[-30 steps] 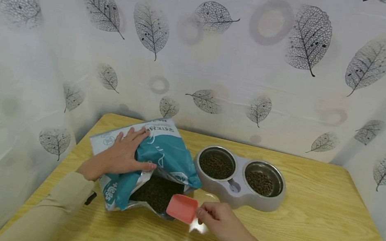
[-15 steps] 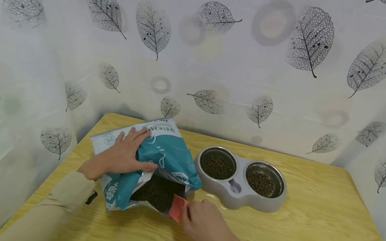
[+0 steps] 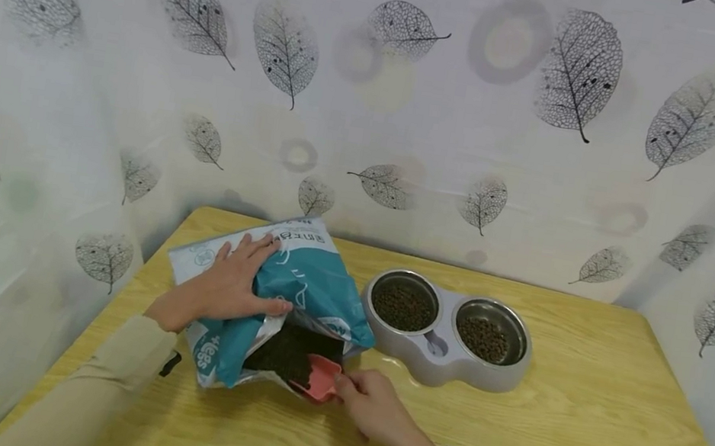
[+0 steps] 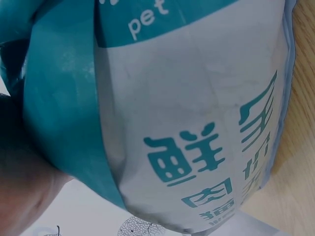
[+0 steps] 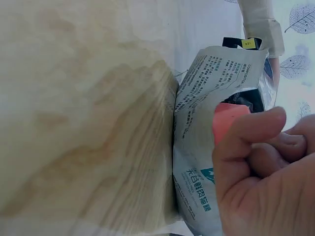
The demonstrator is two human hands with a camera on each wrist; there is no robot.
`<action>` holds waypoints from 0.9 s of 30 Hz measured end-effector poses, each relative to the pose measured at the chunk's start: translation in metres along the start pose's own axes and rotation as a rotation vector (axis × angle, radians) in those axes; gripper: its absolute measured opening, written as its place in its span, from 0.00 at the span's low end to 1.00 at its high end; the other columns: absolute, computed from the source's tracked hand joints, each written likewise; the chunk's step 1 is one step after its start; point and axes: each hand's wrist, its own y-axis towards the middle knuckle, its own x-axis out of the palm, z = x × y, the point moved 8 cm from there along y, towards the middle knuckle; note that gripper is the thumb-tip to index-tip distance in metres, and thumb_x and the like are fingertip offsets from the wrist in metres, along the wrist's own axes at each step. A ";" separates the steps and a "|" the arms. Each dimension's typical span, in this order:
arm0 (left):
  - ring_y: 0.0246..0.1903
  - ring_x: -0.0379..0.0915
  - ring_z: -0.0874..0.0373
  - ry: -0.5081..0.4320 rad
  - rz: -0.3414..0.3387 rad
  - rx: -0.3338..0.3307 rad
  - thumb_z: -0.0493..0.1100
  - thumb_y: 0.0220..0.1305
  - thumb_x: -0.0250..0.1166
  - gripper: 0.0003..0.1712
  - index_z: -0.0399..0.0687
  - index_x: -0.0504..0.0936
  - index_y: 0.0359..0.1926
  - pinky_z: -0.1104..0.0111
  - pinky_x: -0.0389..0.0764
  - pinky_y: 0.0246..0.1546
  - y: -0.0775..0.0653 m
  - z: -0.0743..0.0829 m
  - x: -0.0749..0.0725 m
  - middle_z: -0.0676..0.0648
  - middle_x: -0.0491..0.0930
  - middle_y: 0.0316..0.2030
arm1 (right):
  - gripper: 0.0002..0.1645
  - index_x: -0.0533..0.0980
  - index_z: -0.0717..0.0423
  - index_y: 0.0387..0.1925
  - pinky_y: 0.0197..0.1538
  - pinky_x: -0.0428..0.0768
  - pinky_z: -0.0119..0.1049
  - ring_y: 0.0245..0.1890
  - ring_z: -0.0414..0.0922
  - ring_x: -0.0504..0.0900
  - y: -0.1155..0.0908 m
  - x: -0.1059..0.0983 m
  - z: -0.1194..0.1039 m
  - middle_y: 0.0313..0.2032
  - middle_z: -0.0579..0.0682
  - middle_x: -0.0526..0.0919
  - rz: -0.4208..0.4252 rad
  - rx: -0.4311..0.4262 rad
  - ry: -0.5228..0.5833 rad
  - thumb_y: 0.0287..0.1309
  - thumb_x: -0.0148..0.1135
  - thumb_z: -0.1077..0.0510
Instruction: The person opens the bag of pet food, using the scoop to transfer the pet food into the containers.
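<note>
A teal and white pet food bag lies on its side, its mouth facing the front right and dark kibble inside. My left hand rests on top of the bag with fingers spread, the thumb near the mouth's upper edge. Printed bag side fills most of the left wrist view. By its handle, my right hand grips a red scoop, whose front is inside the bag mouth among the kibble. In the right wrist view, curled fingers hide the scoop's handle.
A grey double pet bowl stands right of the bag, kibble in both its steel bowls. Everything is on a wooden table. Leaf-print curtain encloses the table's back and sides.
My right hand has moved left with the scoop, from just outside the bag mouth to inside it, and the scoop now tilts with kibble at its front. My left hand has stayed put.
</note>
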 end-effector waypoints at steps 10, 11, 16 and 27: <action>0.80 0.30 0.29 -0.001 0.007 0.002 0.77 0.58 0.64 0.66 0.47 0.46 0.83 0.30 0.34 0.75 0.000 0.000 0.000 0.38 0.44 0.82 | 0.25 0.83 0.63 0.30 0.12 0.65 0.29 0.05 0.33 0.61 -0.016 -0.010 0.001 0.14 0.46 0.71 0.016 0.034 0.058 0.78 0.50 0.52; 0.80 0.30 0.29 0.001 0.008 0.002 0.77 0.58 0.64 0.66 0.47 0.46 0.83 0.30 0.34 0.75 0.000 -0.001 0.000 0.38 0.44 0.82 | 0.25 0.83 0.64 0.30 0.12 0.64 0.28 0.05 0.33 0.61 -0.017 -0.011 0.001 0.13 0.44 0.69 0.017 0.037 0.060 0.78 0.50 0.52; 0.80 0.30 0.28 -0.001 0.008 0.004 0.77 0.59 0.63 0.65 0.47 0.47 0.83 0.29 0.34 0.74 0.000 -0.001 0.001 0.37 0.45 0.82 | 0.25 0.82 0.66 0.29 0.11 0.64 0.28 0.04 0.32 0.60 -0.019 -0.011 0.000 0.09 0.40 0.62 0.020 0.032 0.046 0.77 0.50 0.53; 0.80 0.31 0.28 0.001 0.016 0.012 0.77 0.59 0.63 0.65 0.47 0.47 0.83 0.29 0.35 0.74 0.000 0.000 0.001 0.37 0.45 0.82 | 0.26 0.82 0.63 0.26 0.15 0.57 0.25 0.09 0.30 0.57 -0.018 -0.009 -0.005 0.11 0.40 0.64 0.065 -0.065 -0.039 0.78 0.52 0.51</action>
